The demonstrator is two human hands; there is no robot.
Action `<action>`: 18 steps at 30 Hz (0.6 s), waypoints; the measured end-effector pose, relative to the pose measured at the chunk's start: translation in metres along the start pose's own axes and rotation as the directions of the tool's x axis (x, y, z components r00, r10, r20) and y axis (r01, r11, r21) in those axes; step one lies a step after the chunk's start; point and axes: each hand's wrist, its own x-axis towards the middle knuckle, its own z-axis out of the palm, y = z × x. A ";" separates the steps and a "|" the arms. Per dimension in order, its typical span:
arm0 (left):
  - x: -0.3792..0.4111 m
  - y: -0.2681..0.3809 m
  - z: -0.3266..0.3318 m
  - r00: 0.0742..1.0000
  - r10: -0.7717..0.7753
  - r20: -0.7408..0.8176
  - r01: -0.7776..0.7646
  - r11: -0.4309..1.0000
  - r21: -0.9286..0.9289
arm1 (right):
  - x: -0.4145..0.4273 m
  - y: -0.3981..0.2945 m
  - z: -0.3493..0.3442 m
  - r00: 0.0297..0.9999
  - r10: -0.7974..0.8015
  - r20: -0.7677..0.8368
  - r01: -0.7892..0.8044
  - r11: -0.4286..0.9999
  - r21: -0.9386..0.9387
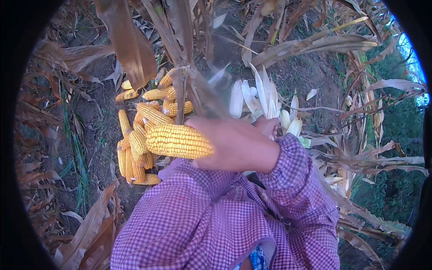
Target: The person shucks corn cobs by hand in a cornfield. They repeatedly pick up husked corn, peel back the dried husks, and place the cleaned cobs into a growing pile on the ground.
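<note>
My right hand reaches across to the left and grips a bare yellow corn cob, its tip towards the palm. Beneath it my left arm crosses the other way, so that my left hand shows on the right, mostly covered by the right. Its fingers are closed around pale dry corn husks that fan upwards. A pile of husked yellow cobs lies on the soil just left of the held cob.
A dry corn stalk stands in front of me, between the cobs and the husks. A broad brown leaf hangs over the pile. Loose pale husks lie at the right. More dry stalks spread at the far right.
</note>
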 end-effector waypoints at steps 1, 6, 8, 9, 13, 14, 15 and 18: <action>-0.002 -0.004 0.001 0.999 0.026 0.026 -0.027 0.999 0.043 | 0.018 -0.007 0.004 0.996 0.017 0.083 -0.014 0.999 -0.038; -0.011 -0.002 0.007 0.984 0.104 0.143 -0.100 0.994 -0.031 | 0.072 0.012 0.071 0.966 -0.132 -0.222 0.148 0.988 0.054; -0.013 0.001 0.009 0.988 0.097 0.117 -0.092 0.995 -0.048 | 0.081 0.023 0.087 0.741 -0.352 -0.572 0.384 0.921 -0.070; -0.013 0.004 0.004 0.991 0.096 0.095 -0.090 0.994 -0.060 | 0.078 0.021 0.080 0.748 -0.336 -0.572 0.394 0.919 -0.025; -0.011 0.013 -0.016 0.984 0.176 0.005 -0.176 0.984 0.025 | 0.021 0.031 0.036 0.782 -0.179 -0.597 0.354 0.916 0.189; -0.017 0.015 -0.019 0.968 0.236 0.082 -0.234 0.972 -0.037 | 0.002 0.038 0.027 0.763 -0.069 -0.642 0.283 0.929 0.237; -0.023 0.017 -0.020 0.943 0.290 0.162 -0.277 0.956 -0.099 | -0.019 0.048 0.020 0.728 0.050 -0.683 0.210 0.933 0.291; -0.043 0.034 -0.002 0.936 0.254 0.245 -0.226 0.965 -0.136 | -0.064 0.102 0.026 0.530 0.381 -0.757 -0.192 0.924 0.330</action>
